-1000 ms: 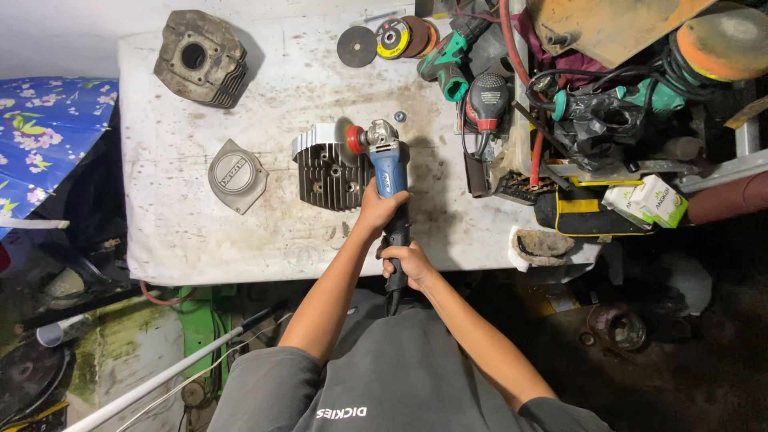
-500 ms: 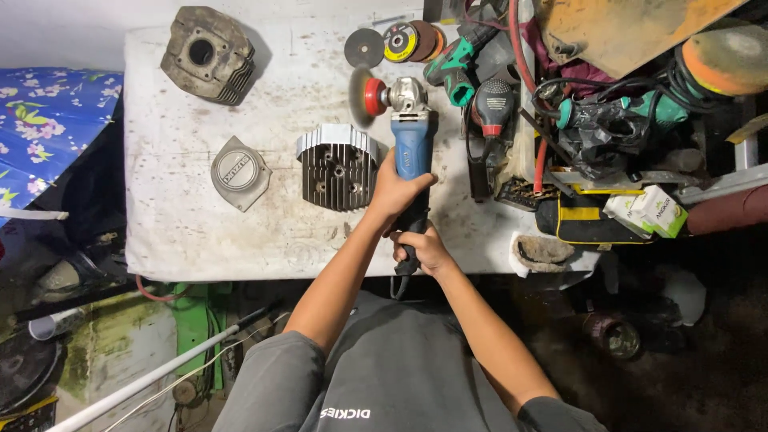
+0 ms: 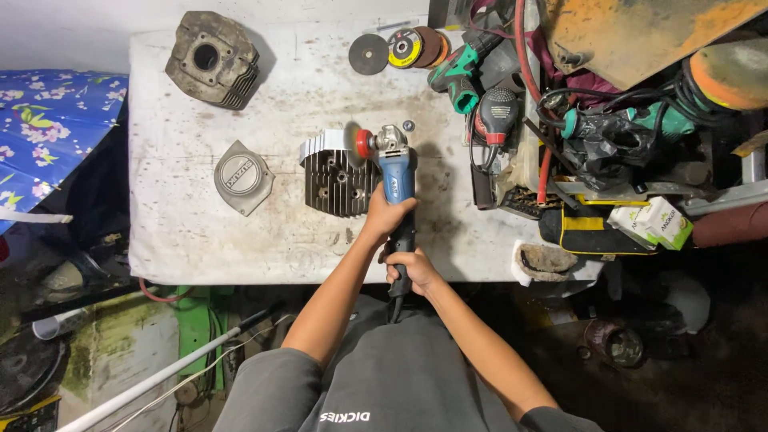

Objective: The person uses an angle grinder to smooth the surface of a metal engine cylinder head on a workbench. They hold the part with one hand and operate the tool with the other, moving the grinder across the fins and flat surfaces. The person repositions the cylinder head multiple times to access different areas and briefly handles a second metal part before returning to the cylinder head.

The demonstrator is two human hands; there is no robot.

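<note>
Both hands (image 3: 400,240) grip the angle grinder (image 3: 394,180), its disc against the finned cylinder head (image 3: 336,176).

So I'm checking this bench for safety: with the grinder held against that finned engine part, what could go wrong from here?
1. The finned cylinder head lies loose on the table, with no clamp in view; the angle grinder could kick it sideways.
2. Both the left hand and right hand are bare, so sparks or a slip may hurt them.
3. The cord hangs by the person's body and might snag.
</note>
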